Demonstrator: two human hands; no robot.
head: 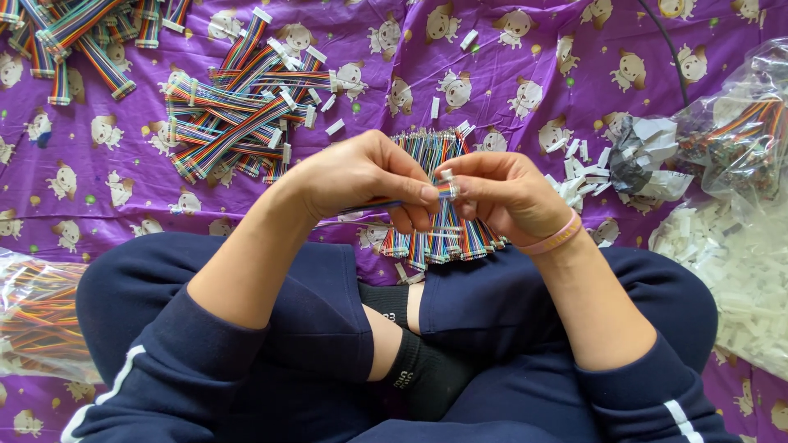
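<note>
Between the two hands, head view: a short rainbow ribbon cable (386, 204) runs level, its end meeting a small white connector housing (447, 175). Left hand (361, 176) pinches the cable flat, thumb over fingers, close to the cable's tip. Right hand (509, 193) pinches the housing between thumb and forefinger, other fingers curled under. A pink wristband (552, 239) sits on that wrist.

Just beyond and beneath both hands: a fanned stack of unfinished rainbow cables (439, 238) lying on the purple printed cloth (509, 82), partly hidden by the fingers. Well out past the left hand: a pile of finished cables with white ends (234, 115). Beside the right hand, farther out: loose white housings (574, 176) and a clear bag of more white housings (735, 271). Near the left knee: a clear bag of cables (37, 312).

Judgement on doing the step well: keep the left pinch near the tip so the wires stay in one flat row; hold the housing square to that row, not tilted; press straight. Whether the wire ends are seated cannot be told; fingers cover the joint.
</note>
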